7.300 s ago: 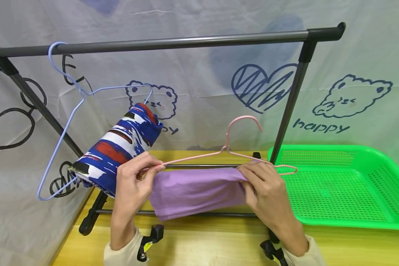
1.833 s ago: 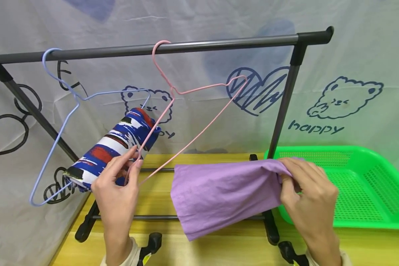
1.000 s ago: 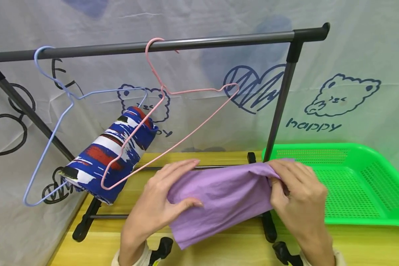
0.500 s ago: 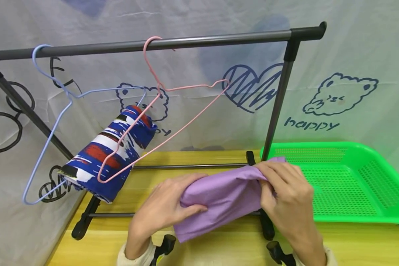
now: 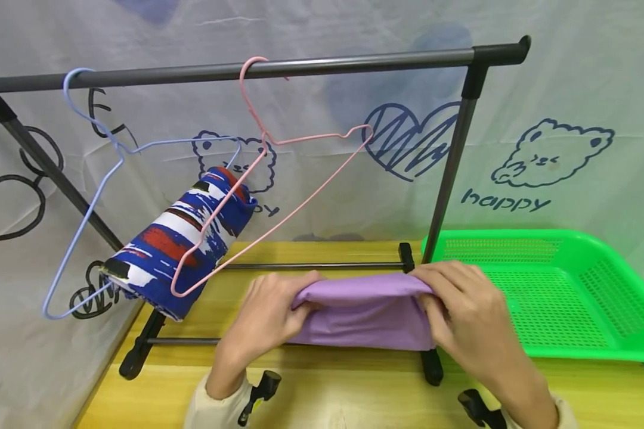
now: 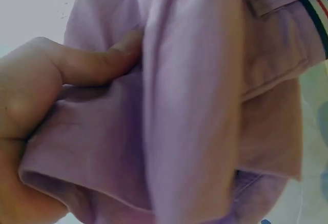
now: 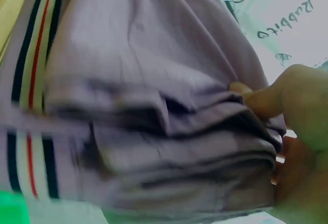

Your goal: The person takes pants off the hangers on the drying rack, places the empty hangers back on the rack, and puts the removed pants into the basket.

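Note:
Folded purple pants [image 5: 370,310] hang between my two hands above the table, in front of the rack. My left hand [image 5: 271,310] grips their left end, its thumb [image 6: 102,62] pressed against the cloth in the left wrist view. At the other end my right hand [image 5: 467,310] pinches the upper fold. Layered edges and a dark, cream and red side stripe [image 7: 33,75] show in the right wrist view. A pink hanger [image 5: 300,140] with nothing on it hangs from the rack bar just behind and above my left hand.
The black clothes rack [image 5: 354,64] stands on the wooden table [image 5: 327,393]. At its left a blue hanger [image 5: 93,199] carries a blue, white and red patterned cloth [image 5: 177,238]. To the right sits a green mesh basket [image 5: 558,353]. A drawn-on curtain [image 5: 322,179] hangs behind.
The pink hanger, earlier in my left hand, now hangs on the rack bar. My left hand has let it go and taken the left end of the purple pants, which are now held level.

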A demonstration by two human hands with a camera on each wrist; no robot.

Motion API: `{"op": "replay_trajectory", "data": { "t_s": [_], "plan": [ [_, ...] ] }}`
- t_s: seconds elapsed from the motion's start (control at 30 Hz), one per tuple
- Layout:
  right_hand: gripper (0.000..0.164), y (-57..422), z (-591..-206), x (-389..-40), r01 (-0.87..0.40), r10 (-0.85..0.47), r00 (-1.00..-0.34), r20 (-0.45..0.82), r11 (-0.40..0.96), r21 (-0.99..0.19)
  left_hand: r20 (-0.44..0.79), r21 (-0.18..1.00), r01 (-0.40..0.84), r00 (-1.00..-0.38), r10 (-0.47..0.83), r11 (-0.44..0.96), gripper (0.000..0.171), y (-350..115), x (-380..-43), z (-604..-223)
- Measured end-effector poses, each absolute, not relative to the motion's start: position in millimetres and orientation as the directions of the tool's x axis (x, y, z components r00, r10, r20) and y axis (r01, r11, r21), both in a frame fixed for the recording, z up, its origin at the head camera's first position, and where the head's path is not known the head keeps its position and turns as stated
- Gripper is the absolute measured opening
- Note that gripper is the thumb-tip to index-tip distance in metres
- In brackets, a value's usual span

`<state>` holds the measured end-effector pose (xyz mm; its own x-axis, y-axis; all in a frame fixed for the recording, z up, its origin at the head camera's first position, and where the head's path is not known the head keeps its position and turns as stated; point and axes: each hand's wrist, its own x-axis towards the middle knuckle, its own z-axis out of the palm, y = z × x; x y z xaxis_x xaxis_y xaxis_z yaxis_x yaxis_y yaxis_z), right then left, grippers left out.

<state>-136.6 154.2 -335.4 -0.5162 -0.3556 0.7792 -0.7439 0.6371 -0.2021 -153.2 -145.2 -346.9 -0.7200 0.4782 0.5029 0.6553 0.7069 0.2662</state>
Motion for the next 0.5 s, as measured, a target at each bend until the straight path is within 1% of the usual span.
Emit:
{"op": "replay_trajectory", "data": {
  "t_s": [0.13, 0.2, 0.27, 0.4, 0.43, 0.5],
  "plan": [
    [0.028, 164.0, -331.9, -140.9, -0.764, -0.415, -0.517, 0.749, 0.618, -0.185, 0.529, 0.271, 0.666, -0.706, 0.47, 0.695, 0.028, -140.9, -157.8, -345.3],
    [0.03, 170.3, -329.1, -143.2, -0.767, -0.447, -0.529, 0.721, 0.616, -0.181, 0.53, 0.272, 0.67, -0.703, 0.473, 0.691, 0.027, -138.7, -159.1, -344.7],
    [0.036, 177.4, -325.7, -144.4, -0.762, -0.483, -0.559, 0.674, 0.62, -0.187, 0.531, 0.265, 0.673, -0.699, 0.478, 0.691, 0.025, -136.0, -159.7, -343.0],
    [0.057, 192.5, -317.7, -144.5, -0.736, -0.557, -0.639, 0.531, 0.643, -0.21, 0.526, 0.254, 0.684, -0.691, 0.496, 0.683, 0.023, -128.1, -160.2, -336.1],
    [0.059, 195.7, -315.7, -145.0, -0.735, -0.574, -0.65, 0.498, 0.642, -0.221, 0.522, 0.251, 0.689, -0.688, 0.504, 0.68, 0.022, -125.5, -160.6, -334.2],
    [0.056, 202.0, -311.6, -147.8, -0.743, -0.609, -0.653, 0.45, 0.63, -0.225, 0.513, 0.244, 0.7, -0.681, 0.523, 0.671, 0.019, -119.9, -161.8, -330.4]
  ]
}}
